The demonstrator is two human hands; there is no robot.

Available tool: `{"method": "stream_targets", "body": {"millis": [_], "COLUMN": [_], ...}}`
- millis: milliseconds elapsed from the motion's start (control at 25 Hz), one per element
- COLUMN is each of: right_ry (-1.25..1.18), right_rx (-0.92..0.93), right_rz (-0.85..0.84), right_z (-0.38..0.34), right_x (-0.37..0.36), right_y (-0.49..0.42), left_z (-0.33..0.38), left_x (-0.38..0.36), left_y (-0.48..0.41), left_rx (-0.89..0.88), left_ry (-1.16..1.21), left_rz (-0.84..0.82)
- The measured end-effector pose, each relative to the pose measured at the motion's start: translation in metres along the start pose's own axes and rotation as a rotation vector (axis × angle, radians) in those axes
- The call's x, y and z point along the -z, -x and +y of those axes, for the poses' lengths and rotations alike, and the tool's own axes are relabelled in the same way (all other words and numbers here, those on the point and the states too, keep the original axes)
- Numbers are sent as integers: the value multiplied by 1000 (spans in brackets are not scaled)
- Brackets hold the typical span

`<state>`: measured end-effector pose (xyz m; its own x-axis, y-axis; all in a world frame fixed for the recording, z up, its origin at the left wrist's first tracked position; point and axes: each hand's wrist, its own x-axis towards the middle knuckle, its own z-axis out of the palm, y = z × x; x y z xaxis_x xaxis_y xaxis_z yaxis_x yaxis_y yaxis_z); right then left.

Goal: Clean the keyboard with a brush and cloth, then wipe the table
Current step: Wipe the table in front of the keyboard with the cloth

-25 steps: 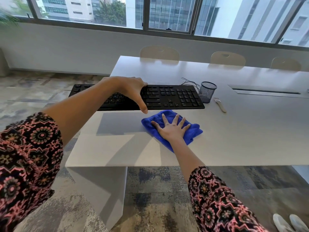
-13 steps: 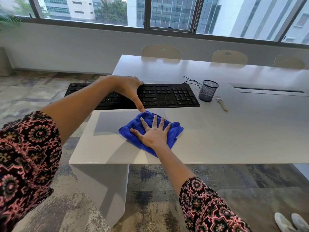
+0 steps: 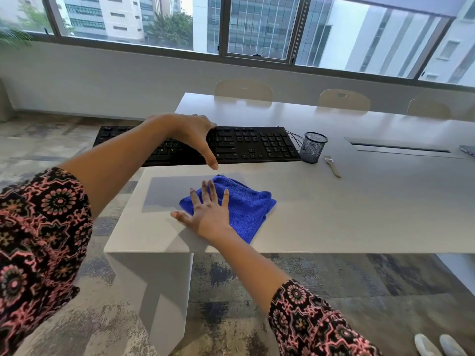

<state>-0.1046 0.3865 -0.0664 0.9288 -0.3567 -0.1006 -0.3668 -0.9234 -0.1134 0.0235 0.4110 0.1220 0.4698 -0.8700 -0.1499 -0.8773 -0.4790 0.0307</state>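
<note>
While my left hand (image 3: 185, 134) grips the keyboard (image 3: 252, 145) across its middle, fingers over the far side and thumb at the near side, my right hand (image 3: 208, 214) lies flat and spread on the blue cloth (image 3: 246, 206), pressing it on the table (image 3: 359, 206) near the front left corner.

The keyboard seems raised a little above the table, and its left end reaches out past the left edge. I think this is the main danger: one hand holds a long thing only in the middle, so if my grip slips, this end can tip down and fall to the floor (image 3: 231, 291). Its cable (image 3: 293, 134) runs behind the mesh pen cup (image 3: 313, 147), which stands just beside the right end of the keyboard, with the brush (image 3: 332, 167) lying next to it. A strong pull on the keyboard could drag the cable against the cup and knock it over.

The heel of my right hand is close to the front edge, and the left edge is also near, so a wide stroke in these directions may push the cloth off the table. To the right, along the front edge, the surface has much open room for wiping.
</note>
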Motion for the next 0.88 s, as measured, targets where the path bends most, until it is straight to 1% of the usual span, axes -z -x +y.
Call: {"method": "stream_targets", "body": {"millis": [120,200,280,360,400,480,520,560,640,720,800,840,880], "right_ry": [-26,-79,-257,-601,-831,-1386,-1631,-1839,-2087,-2126,-2033,-1883,-1663], "right_rx": [-63,-70,-66,-113,-178,-315,-315,-294,-273,-301,-389,-487,-591], "right_rz": [-30,4,36,41,37,20,34,93,241,376,485,543,602], "right_z": [-1,0,1,4,8,26,42,60,105,149,190,212,232], "right_x": [-9,-10,-1,19,32,56,64,70,81,90,91,87,84], "right_y": [-8,-9,-7,-8,-10,-13,-13,-10,-1,17,33,37,42], "left_z": [0,-2,-5,-7,-7,-6,-6,-5,-2,3,12,16,20], "left_x": [-1,-2,-3,-1,2,9,15,21,32,39,42,41,39], "left_y": [6,10,12,14,15,17,17,18,18,16,13,12,10], "left_rx": [4,7,13,23,27,28,26,21,3,-12,-22,-28,-37], "left_ry": [17,28,46,54,55,53,54,56,83,96,66,52,47], "left_rz": [4,6,4,6,14,35,47,59,71,70,74,69,58]}}
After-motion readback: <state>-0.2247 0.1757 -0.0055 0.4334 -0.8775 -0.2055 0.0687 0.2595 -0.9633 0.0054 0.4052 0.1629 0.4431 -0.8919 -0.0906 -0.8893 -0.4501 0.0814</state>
